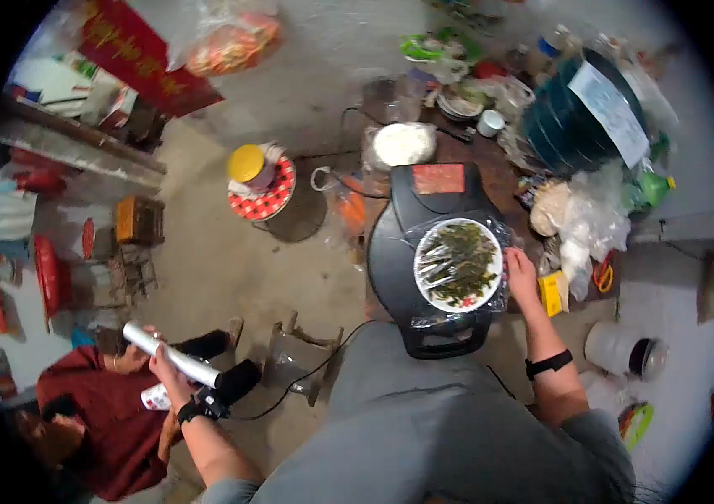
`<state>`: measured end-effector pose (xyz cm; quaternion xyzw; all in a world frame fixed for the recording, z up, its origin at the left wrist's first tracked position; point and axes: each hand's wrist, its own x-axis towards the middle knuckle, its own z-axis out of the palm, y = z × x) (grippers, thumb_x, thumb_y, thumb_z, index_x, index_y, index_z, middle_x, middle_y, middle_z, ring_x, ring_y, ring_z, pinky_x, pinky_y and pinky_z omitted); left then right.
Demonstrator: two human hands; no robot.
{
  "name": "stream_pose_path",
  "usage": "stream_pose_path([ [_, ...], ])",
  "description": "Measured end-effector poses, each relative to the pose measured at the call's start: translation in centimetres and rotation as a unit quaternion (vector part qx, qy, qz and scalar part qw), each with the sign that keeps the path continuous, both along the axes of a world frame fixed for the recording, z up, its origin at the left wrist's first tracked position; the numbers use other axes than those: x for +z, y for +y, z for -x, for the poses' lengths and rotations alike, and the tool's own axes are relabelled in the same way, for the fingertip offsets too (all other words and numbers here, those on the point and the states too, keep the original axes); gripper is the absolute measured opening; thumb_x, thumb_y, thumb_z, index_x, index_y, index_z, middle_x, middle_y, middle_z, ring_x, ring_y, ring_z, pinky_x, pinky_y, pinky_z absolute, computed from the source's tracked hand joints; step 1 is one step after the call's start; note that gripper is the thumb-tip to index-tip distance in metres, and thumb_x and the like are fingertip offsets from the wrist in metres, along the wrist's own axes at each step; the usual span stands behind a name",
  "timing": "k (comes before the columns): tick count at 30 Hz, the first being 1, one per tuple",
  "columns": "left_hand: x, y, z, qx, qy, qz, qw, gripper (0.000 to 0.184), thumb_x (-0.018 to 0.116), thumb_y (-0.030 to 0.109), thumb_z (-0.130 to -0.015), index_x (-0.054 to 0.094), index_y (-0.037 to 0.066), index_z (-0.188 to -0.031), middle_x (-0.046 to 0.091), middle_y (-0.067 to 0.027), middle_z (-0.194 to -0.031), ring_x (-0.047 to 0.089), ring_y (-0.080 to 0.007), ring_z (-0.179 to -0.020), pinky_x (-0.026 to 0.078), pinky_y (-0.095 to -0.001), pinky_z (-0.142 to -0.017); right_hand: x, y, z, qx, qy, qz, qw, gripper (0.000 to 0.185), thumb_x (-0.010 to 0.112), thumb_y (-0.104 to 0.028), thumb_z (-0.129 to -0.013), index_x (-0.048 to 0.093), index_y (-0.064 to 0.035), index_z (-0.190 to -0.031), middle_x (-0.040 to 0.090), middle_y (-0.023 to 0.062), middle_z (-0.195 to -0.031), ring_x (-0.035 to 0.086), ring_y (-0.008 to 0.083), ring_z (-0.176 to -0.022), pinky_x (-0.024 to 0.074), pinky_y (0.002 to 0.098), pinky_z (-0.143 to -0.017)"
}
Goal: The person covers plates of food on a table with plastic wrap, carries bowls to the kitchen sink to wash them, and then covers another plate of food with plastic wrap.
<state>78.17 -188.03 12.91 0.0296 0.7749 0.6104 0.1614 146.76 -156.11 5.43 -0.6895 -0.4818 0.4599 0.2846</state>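
My left hand [168, 375] is closed around a white roll [187, 363], which looks like a roll of cling film and is held out to the left. My right hand [521, 270] is at the right rim of a white plate [456, 304] of dark green cooked leaves, its fingers closed on the edge of clear cling film [498, 233]. The film lies over the plate and sticks out past its rim. Under the plate is a black electric griddle [394, 252] with its lid down, close in front of my body.
A seated person in a dark red top [113, 420] is at the lower left, one hand near the roll. A red checked stool [285, 197] bears a yellow-lidded jar [248, 164]. A dark green bucket [546, 118], plastic bags and a yellow box [553, 293] crowd the table's right side.
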Motion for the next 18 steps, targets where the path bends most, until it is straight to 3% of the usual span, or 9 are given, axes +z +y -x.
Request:
stream_pose_path([
  [2,-3.5,-2.7,4.1,0.057,0.032,0.006,0.998,0.035,0.064,0.019,-0.074,0.052,-0.002,-0.1,0.056,-0.0088,-0.091,0.056,-0.0202,-0.079,0.047,-0.0327,-0.069,-0.8,-1.0,-0.2,0.008,-0.057,-0.069,0.996,0.027,0.046,-0.025,-0.091,0.057,-0.0007,-0.099,0.059,0.0064,-0.085,0.055,0.0155,-0.076,0.0447,0.027,-0.066],
  [5,-2.5,-1.4,3.9,0.06,0.095,0.063,0.992,0.028,0.059,0.017,-0.081,0.05,-0.002,-0.099,0.054,-0.0079,-0.094,0.052,-0.0196,-0.082,0.045,-0.0343,-0.073,-1.9,-2.2,0.0,0.036,-0.137,-0.149,0.979,0.027,0.044,-0.022,-0.091,0.056,0.001,-0.097,0.058,0.0164,-0.091,0.055,0.0294,-0.087,0.043,0.0337,-0.077],
  [7,-2.1,-1.4,3.6,0.049,0.107,0.059,0.991,0.029,0.061,0.017,-0.079,0.05,-0.001,-0.098,0.054,-0.0073,-0.09,0.052,-0.017,-0.078,0.045,-0.032,-0.071,-2.6,-3.0,0.2,0.02,-0.114,-0.142,0.983,0.026,0.044,-0.021,-0.091,0.056,0.0013,-0.097,0.058,0.0165,-0.091,0.056,0.0298,-0.087,0.0432,0.0344,-0.077],
  [9,-1.7,-1.2,3.8,0.014,0.087,0.019,0.996,0.031,0.059,0.014,-0.081,0.047,-0.001,-0.106,0.053,-0.0095,-0.101,0.051,-0.0178,-0.088,0.043,-0.0311,-0.079,-3.0,-3.5,0.5,0.005,-0.079,-0.14,0.987,0.026,0.043,-0.02,-0.091,0.056,0.002,-0.097,0.059,0.0166,-0.091,0.057,0.0283,-0.086,0.0435,0.034,-0.077],
  [11,-1.9,-0.9,4.5,0.024,0.138,0.031,0.99,0.031,0.06,0.022,-0.083,0.049,-0.001,-0.101,0.053,-0.0071,-0.093,0.051,-0.0181,-0.08,0.044,-0.0333,-0.071,-2.9,-3.5,0.5,-0.003,-0.045,-0.116,0.992,0.027,0.043,-0.02,-0.091,0.056,0.0028,-0.098,0.059,0.0166,-0.091,0.057,0.0269,-0.086,0.0438,0.0332,-0.077],
  [14,-1.1,-0.7,6.0,-0.008,0.195,0.027,0.98,0.041,0.058,0.021,-0.084,0.046,-0.003,-0.115,0.054,-0.0089,-0.102,0.051,-0.0201,-0.087,0.043,-0.033,-0.077,-2.7,-3.4,1.0,-0.021,-0.015,-0.078,0.997,0.031,0.042,-0.024,-0.092,0.054,0.0025,-0.1,0.059,0.0173,-0.091,0.057,0.0287,-0.086,0.0435,0.0333,-0.076],
  [15,1.1,1.7,2.9,0.078,0.192,0.082,0.975,0.04,0.054,0.016,-0.085,0.045,-0.004,-0.119,0.054,-0.013,-0.109,0.052,-0.0227,-0.094,0.042,-0.0336,-0.082,-3.4,-3.5,1.1,-0.03,-0.01,-0.06,0.998,0.032,0.042,-0.026,-0.092,0.054,0.0021,-0.101,0.059,0.018,-0.091,0.057,0.0297,-0.086,0.0432,0.0337,-0.076],
  [17,6.7,7.8,-3.8,0.099,0.403,0.429,0.802,0.042,0.053,0.014,-0.084,0.044,-0.008,-0.118,0.048,-0.024,-0.119,0.048,-0.031,-0.105,0.037,-0.037,-0.092,-3.0,-3.4,1.3,-0.011,0.014,-0.051,0.999,0.034,0.041,-0.028,-0.092,0.053,0.0018,-0.103,0.058,0.0204,-0.093,0.056,0.0331,-0.088,0.0428,0.0361,-0.077],
  [18,5.8,9.8,-3.9,0.018,0.481,0.352,0.803,0.039,0.051,0.014,-0.084,0.046,-0.008,-0.115,0.049,-0.0246,-0.117,0.048,-0.032,-0.105,0.037,-0.0382,-0.092,-3.4,-3.4,1.5,-0.009,-0.009,-0.037,0.999,0.033,0.041,-0.027,-0.092,0.053,0.0017,-0.103,0.058,0.0208,-0.093,0.056,0.0341,-0.088,0.0427,0.0373,-0.077],
])
